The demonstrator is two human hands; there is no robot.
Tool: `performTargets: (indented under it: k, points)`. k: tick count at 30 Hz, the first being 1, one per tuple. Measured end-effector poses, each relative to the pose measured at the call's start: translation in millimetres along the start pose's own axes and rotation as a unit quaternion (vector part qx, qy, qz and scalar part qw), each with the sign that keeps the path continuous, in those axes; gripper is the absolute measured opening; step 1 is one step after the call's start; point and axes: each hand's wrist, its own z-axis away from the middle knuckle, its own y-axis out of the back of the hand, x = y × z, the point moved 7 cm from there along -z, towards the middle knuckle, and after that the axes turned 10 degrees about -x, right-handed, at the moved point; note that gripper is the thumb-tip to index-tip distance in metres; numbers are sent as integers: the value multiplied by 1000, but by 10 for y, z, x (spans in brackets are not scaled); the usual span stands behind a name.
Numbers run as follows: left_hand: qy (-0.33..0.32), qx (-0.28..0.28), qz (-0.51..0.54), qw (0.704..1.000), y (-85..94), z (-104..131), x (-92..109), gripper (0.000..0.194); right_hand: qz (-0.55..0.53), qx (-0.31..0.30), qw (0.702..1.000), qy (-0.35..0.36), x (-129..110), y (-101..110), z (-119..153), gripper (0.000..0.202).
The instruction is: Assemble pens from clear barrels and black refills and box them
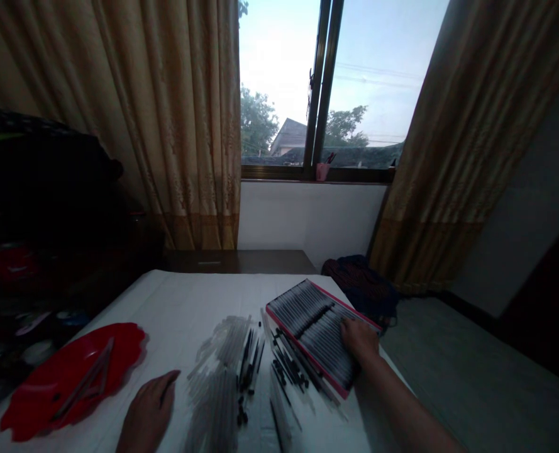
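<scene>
R hand is on the R part of the red-edged tray, fingers bent over its packed rows; can't tell if they pinch a pc or just press. L hand is low at the near side, fingers bent & close tog, nothing visible in them; can't tell if thumb & fingertips meet. Tray sits at an angle on R side of the white-covered table, full of slim pcs in 2 rows w/ a dark band btwn. Just L of it: loose dark sticks, more thin black sticks & small black caps, then a blurred pile of clear tubes. Far L, red scalloped dish w/ long pale pcs. Behind: window, pink cup on sill, gold curtains either side
</scene>
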Motion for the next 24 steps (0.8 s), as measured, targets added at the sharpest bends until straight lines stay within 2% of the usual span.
performTargets:
  k: [3, 7, 9, 11, 12, 15, 19, 24]
  points:
    - [-1, 0, -1, 1000, 2, -1, 4, 39, -15, 41, 998, 46, -248, 139, 181, 33]
    - [-5, -3, -8, 1000, -1, -1, 11, 41, -44, 76, 982, 166, -771, 200, 651, 33]
    - [-7, 1, -11, 1000, 3, -4, 13, 41, -110, 107, 946, 285, -1070, 182, 984, 28]
    - [-12, 3, -15, 1000, 8, -6, 23, 41, -151, 121, 922, 337, -1260, 97, 1259, 26]
    - [-14, 2, -17, 1000, 11, -6, 31, 41, -165, 122, 917, 342, -1324, 41, 1362, 26]
    - [-17, -3, -22, 1000, 22, -3, 51, 43, -190, 123, 927, 298, -1411, -104, 1554, 19]
    - [-26, -2, -22, 999, 22, 0, 60, 42, -175, 108, 948, 241, -1448, -218, 1692, 6]
    - [-29, 15, -25, 999, -3, -15, 26, 42, -162, 100, 958, 214, -1447, -286, 1826, 3]
